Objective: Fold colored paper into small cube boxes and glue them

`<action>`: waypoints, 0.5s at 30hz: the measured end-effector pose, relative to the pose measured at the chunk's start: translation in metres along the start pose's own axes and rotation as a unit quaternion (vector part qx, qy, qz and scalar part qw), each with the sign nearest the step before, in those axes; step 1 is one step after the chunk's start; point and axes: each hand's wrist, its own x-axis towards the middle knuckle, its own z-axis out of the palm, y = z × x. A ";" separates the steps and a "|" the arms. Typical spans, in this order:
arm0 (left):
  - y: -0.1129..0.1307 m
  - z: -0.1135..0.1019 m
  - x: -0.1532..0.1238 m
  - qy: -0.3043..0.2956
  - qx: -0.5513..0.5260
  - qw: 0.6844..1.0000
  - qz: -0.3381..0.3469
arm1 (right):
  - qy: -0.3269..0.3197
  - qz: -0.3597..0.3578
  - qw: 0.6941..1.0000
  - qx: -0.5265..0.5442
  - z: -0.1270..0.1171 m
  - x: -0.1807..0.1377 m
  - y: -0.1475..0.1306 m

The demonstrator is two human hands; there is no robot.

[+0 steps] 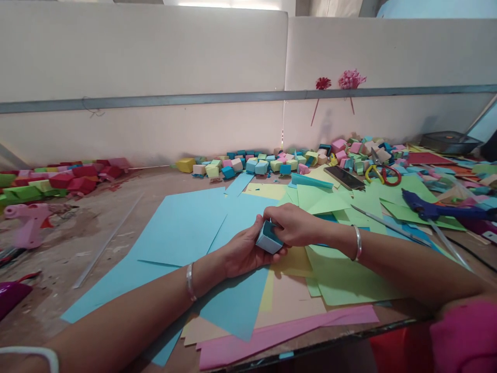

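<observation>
A small light blue paper box (267,239) sits between both hands above the table. My left hand (243,253) cups it from below and the left, fingers curled round it. My right hand (297,224) closes over its top and right side, fingers pressed on the paper. Both wrists wear silver bangles. Under the hands lie large sheets of coloured paper: light blue sheets (182,228), green sheets (345,280), a yellow sheet and a pink sheet (287,334) near the table's front edge.
A row of small coloured paper boxes (256,165) lines the back wall. Red and green boxes (58,181) pile at the left. A pink glue gun (29,223) lies at left, a blue glue gun (435,210), a phone (347,177) and scissors (382,173) at right.
</observation>
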 end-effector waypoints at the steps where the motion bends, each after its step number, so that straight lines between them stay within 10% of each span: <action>1: 0.000 0.000 0.000 0.002 0.005 1.000 0.000 | -0.004 0.000 1.000 0.008 0.000 0.000 0.001; 15: -0.006 -0.006 0.001 -0.010 0.060 0.997 0.046 | -0.024 0.036 0.993 0.107 0.006 -0.001 -0.007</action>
